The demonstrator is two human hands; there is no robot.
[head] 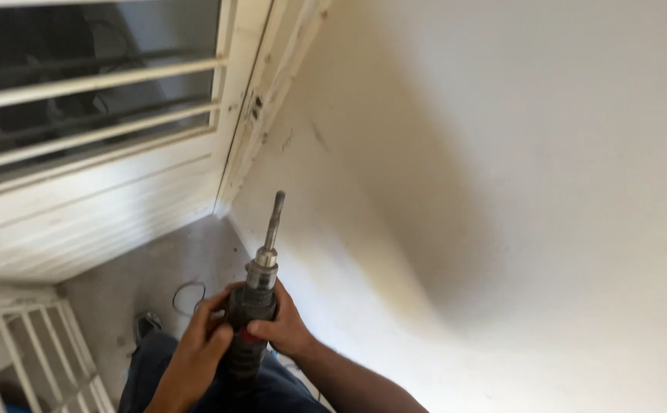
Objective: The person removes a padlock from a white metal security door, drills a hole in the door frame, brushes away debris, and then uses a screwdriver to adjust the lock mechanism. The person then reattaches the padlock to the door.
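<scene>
A dark hammer drill [251, 321] points up and away from me, its metal bit [274, 222] aimed toward the corner where the white wall [501, 153] meets a door frame [261, 99]. My left hand [196, 352] grips the drill's body from the left side. Wrapped around the front of the body just below the chuck is my right hand [284, 325]. The bit's tip is apart from the wall.
A white door with horizontal bars [89, 99] fills the upper left. Below is a grey floor [142, 283] with a loop of dark cable [188, 294]. A white railing [35, 352] stands at the lower left. My trouser legs and a shoe [146, 325] show beneath.
</scene>
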